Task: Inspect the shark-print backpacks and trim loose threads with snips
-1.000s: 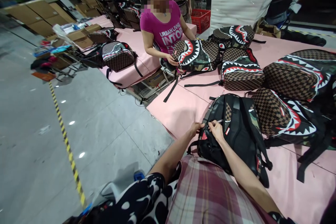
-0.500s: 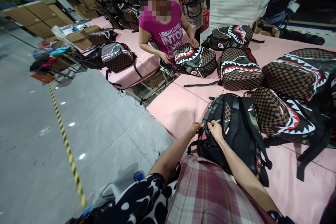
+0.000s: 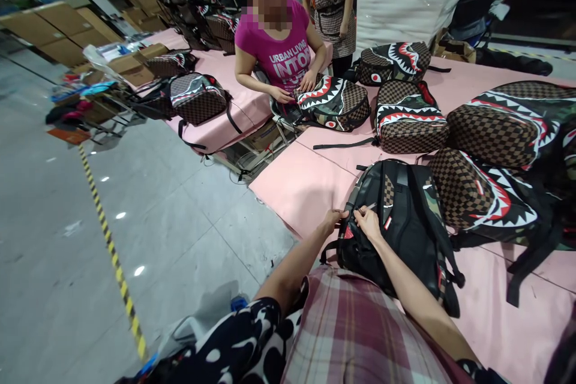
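Observation:
A black backpack (image 3: 411, 240) lies on the pink-covered table (image 3: 310, 162) right in front of me, its strap side facing up. My left hand (image 3: 335, 219) is closed on the backpack's left edge, the thumb on top. Close beside it, my right hand (image 3: 369, 223) is pinched over the same edge. A thin, light-coloured sliver shows by the right fingers, too small to name. A red patch on the backpack shows just below the hands.
Shark-mouth backpacks (image 3: 411, 117) crowd the table's right and far side. Across from me a seated person (image 3: 281, 54) touches another backpack (image 3: 335, 102); a second person in a checked apron (image 3: 330, 6) stands behind. Yellow-black tape (image 3: 110, 246) marks the floor at left.
The seated person's hand on the far backpack has shifted left and down. The standing person's arm now hangs differently. My two hands stay at the same backpack edge with barely any movement.

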`<state>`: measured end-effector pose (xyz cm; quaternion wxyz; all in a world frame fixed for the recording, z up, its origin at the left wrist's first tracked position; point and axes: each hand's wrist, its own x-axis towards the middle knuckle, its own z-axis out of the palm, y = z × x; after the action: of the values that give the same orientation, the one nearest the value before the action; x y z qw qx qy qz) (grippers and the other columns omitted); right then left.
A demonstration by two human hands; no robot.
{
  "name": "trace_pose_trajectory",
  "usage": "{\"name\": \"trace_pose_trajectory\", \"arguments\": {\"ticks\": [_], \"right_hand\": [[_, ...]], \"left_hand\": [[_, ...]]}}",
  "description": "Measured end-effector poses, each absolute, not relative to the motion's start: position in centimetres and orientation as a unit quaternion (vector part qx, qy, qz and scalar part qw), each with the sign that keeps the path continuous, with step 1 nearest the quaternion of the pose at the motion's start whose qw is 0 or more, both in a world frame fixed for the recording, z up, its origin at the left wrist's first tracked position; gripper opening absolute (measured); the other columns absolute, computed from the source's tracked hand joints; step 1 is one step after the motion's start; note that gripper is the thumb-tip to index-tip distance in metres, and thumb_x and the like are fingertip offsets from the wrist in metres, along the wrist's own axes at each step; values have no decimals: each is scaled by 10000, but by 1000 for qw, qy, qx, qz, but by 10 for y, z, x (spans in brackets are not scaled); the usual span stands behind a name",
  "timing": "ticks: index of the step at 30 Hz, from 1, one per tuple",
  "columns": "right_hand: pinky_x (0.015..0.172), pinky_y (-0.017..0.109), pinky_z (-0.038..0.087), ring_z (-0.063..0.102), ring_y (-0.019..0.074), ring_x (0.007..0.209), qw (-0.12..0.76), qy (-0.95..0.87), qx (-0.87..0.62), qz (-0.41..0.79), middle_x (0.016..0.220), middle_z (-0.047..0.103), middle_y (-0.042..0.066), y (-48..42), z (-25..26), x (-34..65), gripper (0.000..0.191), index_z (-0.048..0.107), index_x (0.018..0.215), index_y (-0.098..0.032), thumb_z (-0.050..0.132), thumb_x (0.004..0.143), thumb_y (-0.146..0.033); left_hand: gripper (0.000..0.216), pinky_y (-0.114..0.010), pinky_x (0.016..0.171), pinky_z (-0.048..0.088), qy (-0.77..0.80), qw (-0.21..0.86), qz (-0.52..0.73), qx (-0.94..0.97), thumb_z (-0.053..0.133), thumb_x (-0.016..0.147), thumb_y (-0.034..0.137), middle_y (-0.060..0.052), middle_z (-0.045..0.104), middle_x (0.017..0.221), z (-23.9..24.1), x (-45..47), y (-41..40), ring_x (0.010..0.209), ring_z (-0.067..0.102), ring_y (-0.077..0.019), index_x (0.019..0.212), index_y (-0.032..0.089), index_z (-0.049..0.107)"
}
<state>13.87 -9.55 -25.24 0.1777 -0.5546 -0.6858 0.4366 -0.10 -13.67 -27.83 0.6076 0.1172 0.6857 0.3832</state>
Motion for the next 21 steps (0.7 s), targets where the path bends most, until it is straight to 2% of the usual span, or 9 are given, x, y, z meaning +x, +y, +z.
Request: {"name": "trace_pose_trajectory", "arguments": {"ticks": [21], "right_hand": [[629, 239, 430, 623, 164, 568, 196, -681, -561, 427, 503, 613, 0, -95, -252, 137, 243, 513, 612, -213, 437, 783, -368]], "left_hand": [[441, -275, 582, 440, 682, 611, 384, 123, 795, 518, 455, 5, 539, 580, -269, 0, -138, 542, 507, -114, 686, 141, 535]]}}
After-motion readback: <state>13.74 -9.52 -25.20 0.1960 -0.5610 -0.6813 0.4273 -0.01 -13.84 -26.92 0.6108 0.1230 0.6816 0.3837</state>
